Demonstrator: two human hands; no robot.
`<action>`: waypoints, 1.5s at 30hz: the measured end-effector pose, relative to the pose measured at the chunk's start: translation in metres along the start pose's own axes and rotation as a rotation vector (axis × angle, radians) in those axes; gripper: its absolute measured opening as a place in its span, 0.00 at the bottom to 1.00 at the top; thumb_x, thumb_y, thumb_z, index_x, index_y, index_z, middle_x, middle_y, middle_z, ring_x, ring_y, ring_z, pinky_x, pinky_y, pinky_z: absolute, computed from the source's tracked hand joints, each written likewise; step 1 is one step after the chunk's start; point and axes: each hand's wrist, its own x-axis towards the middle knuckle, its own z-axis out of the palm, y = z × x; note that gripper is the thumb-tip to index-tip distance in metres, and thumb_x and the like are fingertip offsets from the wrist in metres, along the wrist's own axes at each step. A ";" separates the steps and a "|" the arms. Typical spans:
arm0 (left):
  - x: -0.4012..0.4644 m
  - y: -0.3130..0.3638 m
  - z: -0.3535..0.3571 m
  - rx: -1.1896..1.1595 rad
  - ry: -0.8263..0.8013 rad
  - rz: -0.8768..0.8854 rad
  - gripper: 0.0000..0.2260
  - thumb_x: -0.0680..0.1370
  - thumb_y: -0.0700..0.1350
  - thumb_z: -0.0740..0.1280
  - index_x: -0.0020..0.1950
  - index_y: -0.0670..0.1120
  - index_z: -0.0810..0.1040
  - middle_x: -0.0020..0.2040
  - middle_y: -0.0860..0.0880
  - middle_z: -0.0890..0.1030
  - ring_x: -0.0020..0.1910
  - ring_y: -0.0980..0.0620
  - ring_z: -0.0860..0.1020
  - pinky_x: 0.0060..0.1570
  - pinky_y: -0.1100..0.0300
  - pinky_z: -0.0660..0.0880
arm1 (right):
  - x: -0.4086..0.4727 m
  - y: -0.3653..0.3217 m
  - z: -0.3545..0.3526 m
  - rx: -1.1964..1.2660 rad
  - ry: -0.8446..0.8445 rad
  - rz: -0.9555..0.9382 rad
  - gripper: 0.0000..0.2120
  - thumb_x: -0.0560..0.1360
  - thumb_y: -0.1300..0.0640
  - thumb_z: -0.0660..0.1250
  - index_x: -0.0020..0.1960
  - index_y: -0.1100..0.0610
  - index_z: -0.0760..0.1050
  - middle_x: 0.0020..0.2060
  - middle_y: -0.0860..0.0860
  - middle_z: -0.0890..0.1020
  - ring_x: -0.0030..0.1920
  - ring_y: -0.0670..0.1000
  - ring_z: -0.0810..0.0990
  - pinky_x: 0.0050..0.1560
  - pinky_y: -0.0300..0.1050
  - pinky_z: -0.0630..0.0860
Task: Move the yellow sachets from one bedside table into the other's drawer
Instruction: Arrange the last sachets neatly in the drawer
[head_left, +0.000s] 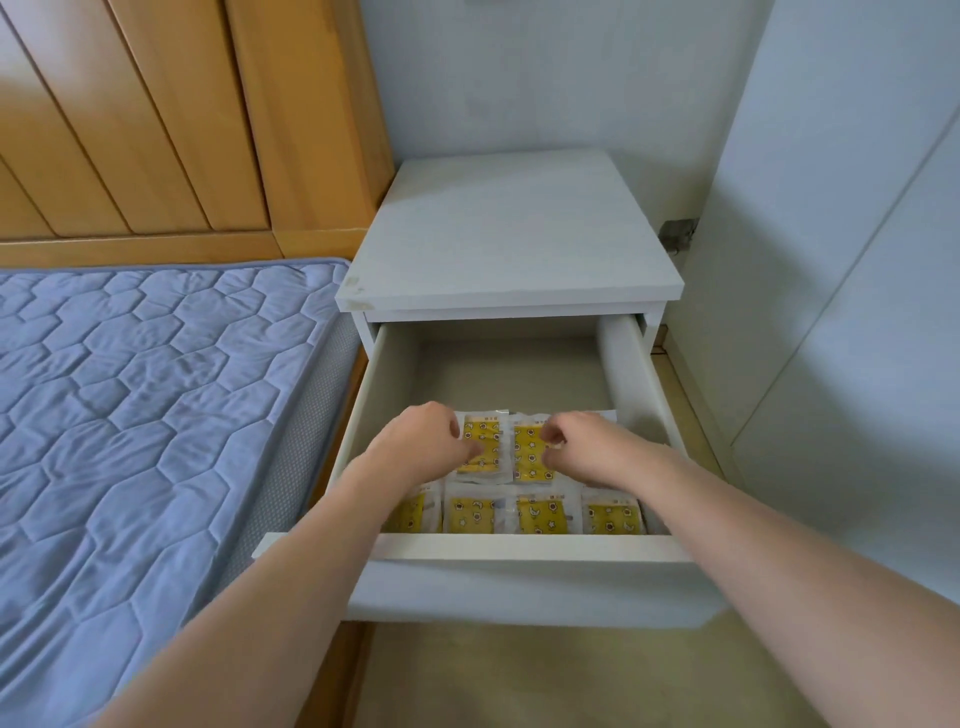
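A white bedside table (509, 234) stands with its drawer (519, 546) pulled wide open. Several yellow sachets with a star and moon print lie flat inside. One row (470, 514) lines the front wall, and two more lie behind it. My left hand (421, 441) has its fingers curled on the left edge of the back-left sachet (491, 441), thumb on top. My right hand (597, 447) pinches the right edge of the back-right sachet (527, 460). Both sachets rest on the drawer floor. My hands hide whatever lies beneath them.
A bed with a blue quilted mattress (145, 395) and wooden headboard (156, 130) stands close on the left. White wardrobe panels (841, 260) rise on the right. The back half of the drawer floor (509, 369) is bare. Beige flooring (545, 675) lies below the drawer front.
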 end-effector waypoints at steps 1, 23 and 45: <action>-0.009 0.000 -0.010 -0.004 -0.044 0.055 0.20 0.75 0.60 0.69 0.58 0.48 0.77 0.49 0.51 0.81 0.46 0.53 0.80 0.48 0.57 0.79 | -0.008 -0.003 -0.009 -0.021 -0.026 -0.019 0.24 0.78 0.51 0.65 0.73 0.53 0.68 0.69 0.50 0.73 0.66 0.51 0.74 0.65 0.48 0.71; -0.047 0.003 -0.056 0.630 -0.199 0.208 0.68 0.54 0.76 0.72 0.78 0.54 0.31 0.79 0.52 0.33 0.75 0.46 0.28 0.71 0.33 0.32 | -0.058 -0.034 -0.061 -0.607 -0.298 -0.019 0.70 0.58 0.28 0.74 0.77 0.51 0.28 0.77 0.50 0.32 0.76 0.53 0.31 0.76 0.60 0.38; 0.030 0.038 -0.088 0.756 0.028 0.091 0.71 0.54 0.74 0.74 0.76 0.52 0.27 0.76 0.47 0.26 0.73 0.42 0.24 0.69 0.32 0.30 | 0.013 -0.045 -0.100 -0.851 0.021 0.187 0.73 0.56 0.26 0.72 0.75 0.56 0.25 0.76 0.56 0.29 0.74 0.60 0.27 0.69 0.69 0.30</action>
